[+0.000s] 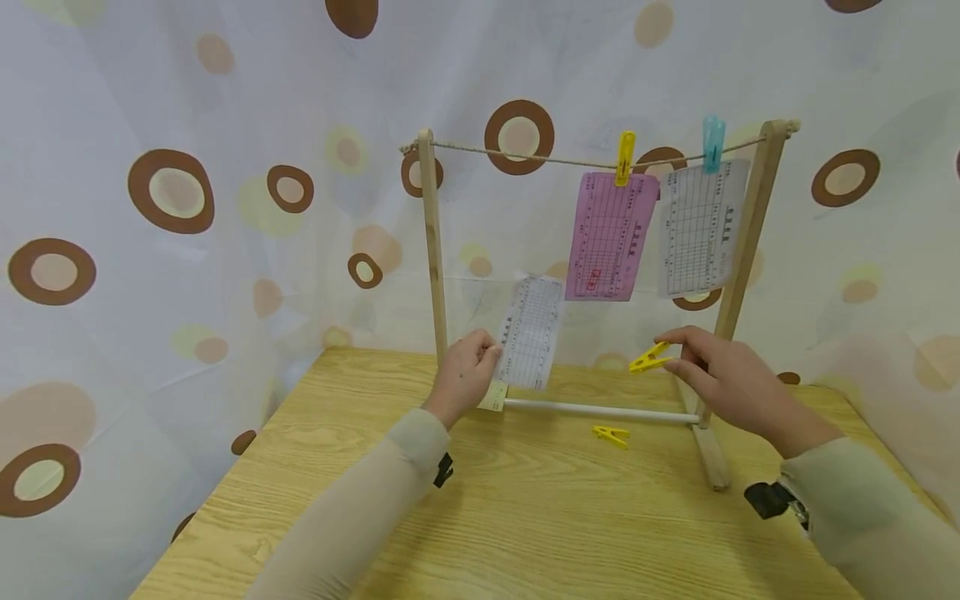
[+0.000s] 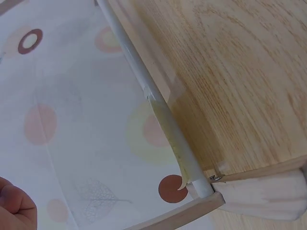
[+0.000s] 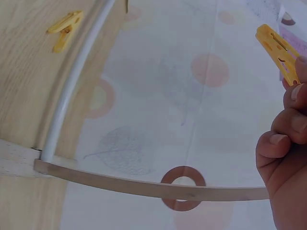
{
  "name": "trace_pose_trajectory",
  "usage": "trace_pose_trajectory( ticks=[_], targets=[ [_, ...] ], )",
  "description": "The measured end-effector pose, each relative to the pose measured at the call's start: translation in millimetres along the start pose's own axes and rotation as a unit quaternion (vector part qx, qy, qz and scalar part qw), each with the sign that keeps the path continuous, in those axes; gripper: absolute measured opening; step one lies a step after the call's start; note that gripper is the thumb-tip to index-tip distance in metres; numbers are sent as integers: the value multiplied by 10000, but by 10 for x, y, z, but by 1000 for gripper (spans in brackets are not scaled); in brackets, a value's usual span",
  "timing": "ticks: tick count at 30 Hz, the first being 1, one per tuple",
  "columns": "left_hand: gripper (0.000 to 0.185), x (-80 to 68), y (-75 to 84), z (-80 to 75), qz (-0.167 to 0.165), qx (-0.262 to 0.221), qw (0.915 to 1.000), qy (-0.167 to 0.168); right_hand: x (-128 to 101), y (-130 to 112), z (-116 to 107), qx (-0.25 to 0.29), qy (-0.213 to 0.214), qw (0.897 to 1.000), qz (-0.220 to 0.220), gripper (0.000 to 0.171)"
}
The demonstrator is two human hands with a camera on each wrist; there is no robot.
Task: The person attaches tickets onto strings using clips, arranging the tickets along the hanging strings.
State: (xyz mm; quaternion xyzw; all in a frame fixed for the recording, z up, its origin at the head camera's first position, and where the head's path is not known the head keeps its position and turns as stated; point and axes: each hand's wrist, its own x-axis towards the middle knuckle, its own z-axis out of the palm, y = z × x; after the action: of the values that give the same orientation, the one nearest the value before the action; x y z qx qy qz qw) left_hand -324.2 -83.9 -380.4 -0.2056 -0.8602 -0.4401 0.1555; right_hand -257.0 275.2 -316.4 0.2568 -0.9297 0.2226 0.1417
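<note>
One white printed sheet (image 1: 531, 333) hangs slightly aslant from a person's left hand (image 1: 465, 375), pinched at its left edge below a cord (image 1: 517, 156) strung across a wooden frame (image 1: 432, 250). The right hand (image 1: 727, 379) grasps a yellow clothespin (image 1: 648, 358) between thumb and fingers, its nose pointing left, well apart from the sheet. Above the hands, a pink sheet (image 1: 611, 242) is fastened to the cord by a second yellow clip (image 1: 625, 158); to its right, just beside the frame's right post, a blue clip (image 1: 713, 143) secures another white sheet (image 1: 697, 237). A third yellow clip (image 1: 612, 436) lies on the wood-grain worktop (image 1: 525, 517), in front of the frame's white crossbar (image 1: 600, 409). Near the bar's left end, a pale yellow slip (image 2: 168, 129) rests against it. Behind the scene, a light backdrop (image 1: 225, 350) carries brown rings and pale dots. Light sleeves (image 1: 360, 508) cover both forearms.
</note>
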Motion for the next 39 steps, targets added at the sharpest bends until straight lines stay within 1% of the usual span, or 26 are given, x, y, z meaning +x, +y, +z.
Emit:
trace_pose_trajectory(
  ticks=[7,9,13,16,19,24,29,35,37,39],
  targets=[
    [15,8,27,-74,132,-25,9996,244,116,-162,-110,-63,163,9998,-97,36],
    [15,6,39,-99,149,-9,9994,304,152,-211,-133,-100,223,9995,-200,36],
    [14,3,62,-143,114,-155,9991,382,229,-318,-189,-263,330,9982,-416,35],
    [14,12,81,-176,138,-245,9987,437,303,-423,-267,-414,444,9969,-500,33],
    [14,26,106,-212,270,-263,9979,534,392,-552,-378,-518,547,9958,-512,32],
    [14,53,163,-273,459,-389,9959,673,574,-772,-581,-737,703,9932,-556,30],
    [16,90,225,-328,499,-528,9952,658,785,-977,-781,-955,701,9913,-581,26],
    [16,190,337,-429,653,-435,9939,772,1099,-1229,-1005,-1283,845,9825,-1057,17],
    [16,238,375,-456,717,-356,9935,812,1201,-1302,-1074,-1316,870,9816,-1077,16],
    [17,290,414,-475,800,-273,9930,822,1297,-1357,-1140,-1294,836,9835,-949,16]
  ],
)
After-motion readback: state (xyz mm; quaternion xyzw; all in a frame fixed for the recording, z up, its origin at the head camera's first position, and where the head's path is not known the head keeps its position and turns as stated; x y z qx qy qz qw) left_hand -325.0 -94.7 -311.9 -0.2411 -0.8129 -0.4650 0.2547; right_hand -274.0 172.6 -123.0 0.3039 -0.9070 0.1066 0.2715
